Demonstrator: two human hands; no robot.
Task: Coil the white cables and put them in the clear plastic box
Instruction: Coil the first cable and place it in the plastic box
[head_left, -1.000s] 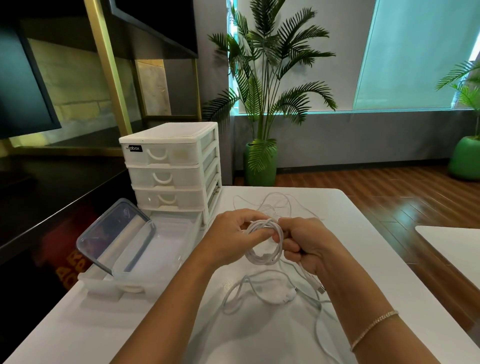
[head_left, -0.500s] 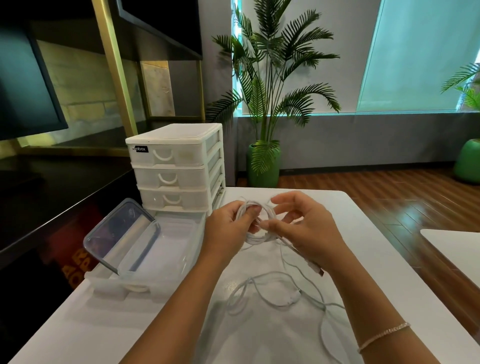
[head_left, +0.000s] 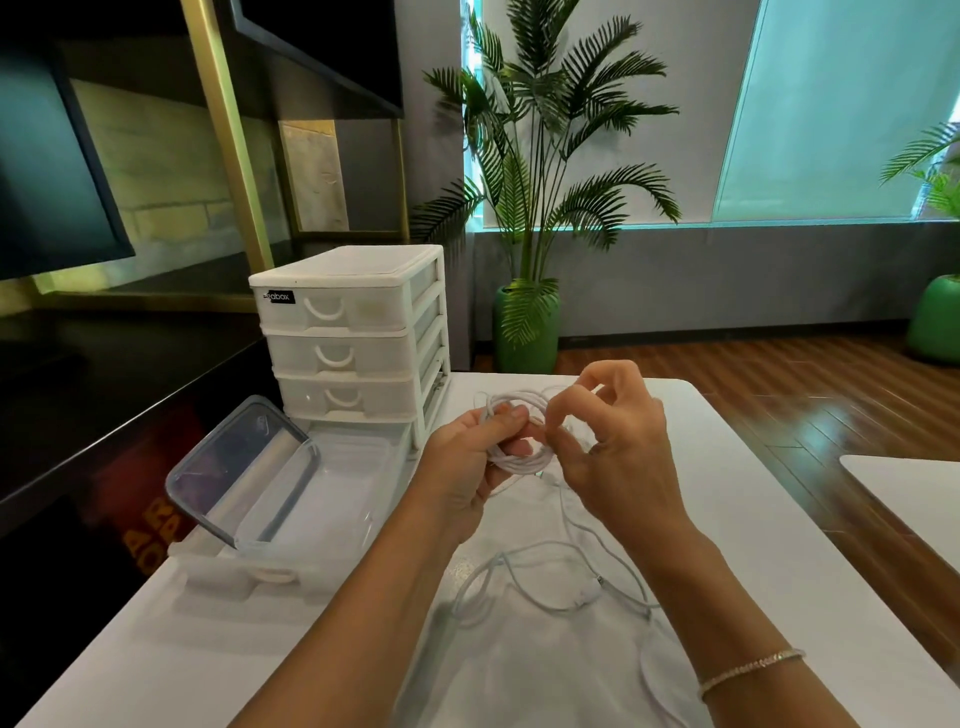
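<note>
A white cable wound into a small coil (head_left: 519, 457) hangs above the white table, pinched at its left side by my left hand (head_left: 467, 467). My right hand (head_left: 618, 457) is at the coil's right side, thumb and forefinger closed on a strand of it, the other fingers spread. A loose tail runs down from the coil to more white cable (head_left: 550, 587) lying in loops on the table below my hands. The clear plastic box (head_left: 343, 493) stands open at the left, its lid (head_left: 239, 462) leaning up against its left side.
A white three-drawer organiser (head_left: 353, 332) stands just behind the box. The white table (head_left: 753, 519) ends at the right over a wood floor; a second white surface (head_left: 914, 488) shows at far right. A dark counter lies left. Potted palms stand behind.
Both hands rose and moved away from me with the coil. My right hand swung around the coil and opened its outer fingers, laying on another turn. The loose cable on the table shortened slightly.
</note>
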